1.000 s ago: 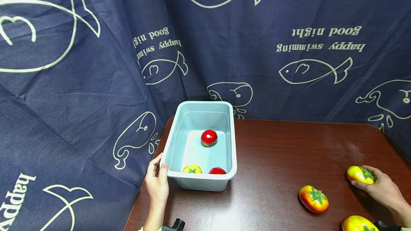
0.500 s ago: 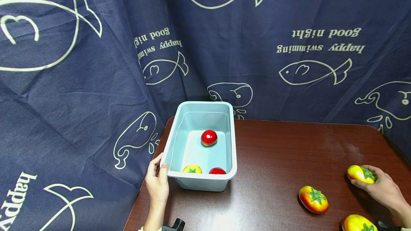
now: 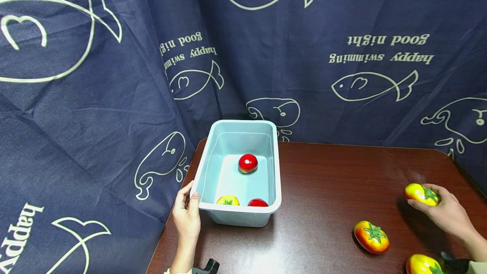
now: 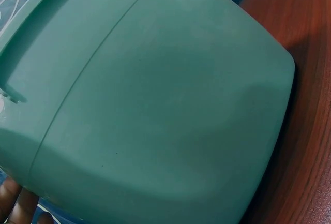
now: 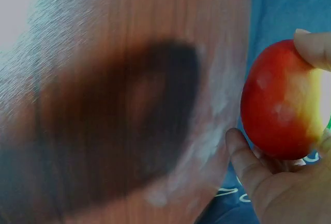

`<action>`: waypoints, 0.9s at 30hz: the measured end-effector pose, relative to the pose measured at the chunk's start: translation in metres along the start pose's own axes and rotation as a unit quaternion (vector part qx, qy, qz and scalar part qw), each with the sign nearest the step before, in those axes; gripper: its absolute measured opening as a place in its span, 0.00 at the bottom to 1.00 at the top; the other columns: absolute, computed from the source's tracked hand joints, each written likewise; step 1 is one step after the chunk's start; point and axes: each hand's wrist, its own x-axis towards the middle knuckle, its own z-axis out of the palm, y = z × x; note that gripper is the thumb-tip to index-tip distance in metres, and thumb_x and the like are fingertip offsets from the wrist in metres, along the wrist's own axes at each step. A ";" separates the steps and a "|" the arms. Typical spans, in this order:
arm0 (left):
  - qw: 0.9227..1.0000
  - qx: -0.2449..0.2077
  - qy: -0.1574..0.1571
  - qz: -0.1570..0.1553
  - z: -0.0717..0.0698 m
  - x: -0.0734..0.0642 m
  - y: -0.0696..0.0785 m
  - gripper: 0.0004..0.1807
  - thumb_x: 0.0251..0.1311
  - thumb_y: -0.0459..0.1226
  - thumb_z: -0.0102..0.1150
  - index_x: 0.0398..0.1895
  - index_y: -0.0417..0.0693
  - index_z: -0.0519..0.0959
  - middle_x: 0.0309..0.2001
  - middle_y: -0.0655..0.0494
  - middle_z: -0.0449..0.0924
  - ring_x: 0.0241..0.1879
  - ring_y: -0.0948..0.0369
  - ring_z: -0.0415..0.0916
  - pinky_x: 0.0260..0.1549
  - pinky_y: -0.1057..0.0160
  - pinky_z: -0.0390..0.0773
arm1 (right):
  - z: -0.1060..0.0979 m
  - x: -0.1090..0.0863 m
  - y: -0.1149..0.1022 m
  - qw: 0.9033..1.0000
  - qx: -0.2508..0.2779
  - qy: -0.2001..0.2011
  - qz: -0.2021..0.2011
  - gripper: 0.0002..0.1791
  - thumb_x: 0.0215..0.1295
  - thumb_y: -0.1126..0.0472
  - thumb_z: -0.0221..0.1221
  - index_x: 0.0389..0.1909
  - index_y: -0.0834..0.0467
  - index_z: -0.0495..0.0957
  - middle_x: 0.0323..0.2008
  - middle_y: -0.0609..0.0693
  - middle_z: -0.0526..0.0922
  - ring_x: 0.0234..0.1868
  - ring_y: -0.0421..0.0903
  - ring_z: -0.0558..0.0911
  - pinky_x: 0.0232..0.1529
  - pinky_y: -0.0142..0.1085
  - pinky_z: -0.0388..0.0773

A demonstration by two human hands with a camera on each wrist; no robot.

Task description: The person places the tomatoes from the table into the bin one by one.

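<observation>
My right hand (image 3: pixel 449 212) grips a red-and-yellow artificial tomato (image 3: pixel 418 193) with a green painted calyx. In the right wrist view the tomato (image 5: pixel 282 102) sits between thumb and fingers, raised off the table, which carries a dark shadow. At the left, my left hand (image 3: pixel 186 214) holds the near left corner of a light blue plastic bin (image 3: pixel 243 216), thumb on the rim. The left wrist view is mostly filled by the bin's outer wall (image 4: pixel 165 94). Inside the bin lie a red tomato (image 3: pixel 248 163), a yellow one (image 3: pixel 228 200) and another red one (image 3: pixel 258 203), partly hidden by the near rim.
On the brown wooden table (image 3: pixel 316 181) lies a red-and-yellow tomato (image 3: pixel 372 237), right of the bin. Another yellow tomato (image 3: pixel 423 264) is cut off by the bottom edge. A dark blue fish-print cloth (image 3: pixel 304 54) hangs behind and to the left.
My right hand has lifted the tomato off the table and moved it slightly left and away from me. The left hand and the bin have stayed put.
</observation>
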 end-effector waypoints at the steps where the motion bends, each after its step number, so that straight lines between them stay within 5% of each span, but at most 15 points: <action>1: 1.000 -0.001 0.000 -0.002 0.000 0.000 -0.001 0.17 0.58 0.17 0.50 0.52 0.24 0.75 0.45 0.52 0.80 0.43 0.69 0.76 0.41 0.78 0.73 | 0.000 0.001 -0.002 1.000 0.002 0.001 0.000 0.43 0.59 0.49 0.65 0.62 0.75 0.59 0.49 0.79 0.64 0.46 0.71 0.65 0.35 0.48 0.60; 10: 1.000 -0.007 -0.003 -0.007 0.000 0.000 0.002 0.17 0.58 0.16 0.49 0.51 0.21 0.74 0.44 0.49 0.80 0.41 0.67 0.76 0.40 0.77 0.73 | -0.001 0.006 -0.020 0.999 0.015 0.017 -0.026 0.42 0.57 0.50 0.68 0.61 0.74 0.61 0.48 0.75 0.66 0.43 0.64 0.64 0.34 0.40 0.58; 22: 1.000 -0.025 -0.005 -0.002 -0.002 0.000 -0.005 0.17 0.59 0.19 0.51 0.53 0.24 0.74 0.44 0.57 0.80 0.43 0.68 0.76 0.41 0.77 0.74 | -0.003 0.014 -0.060 0.997 0.040 0.030 -0.062 0.40 0.57 0.51 0.68 0.62 0.69 0.62 0.49 0.70 0.65 0.43 0.60 0.64 0.33 0.36 0.56; 27: 1.000 -0.024 -0.006 -0.006 -0.002 0.000 -0.004 0.17 0.60 0.20 0.51 0.52 0.25 0.75 0.44 0.51 0.80 0.42 0.66 0.77 0.41 0.76 0.74 | -0.002 0.019 -0.078 0.994 0.047 0.033 -0.088 0.39 0.57 0.53 0.69 0.62 0.67 0.63 0.50 0.69 0.65 0.42 0.57 0.64 0.33 0.33 0.57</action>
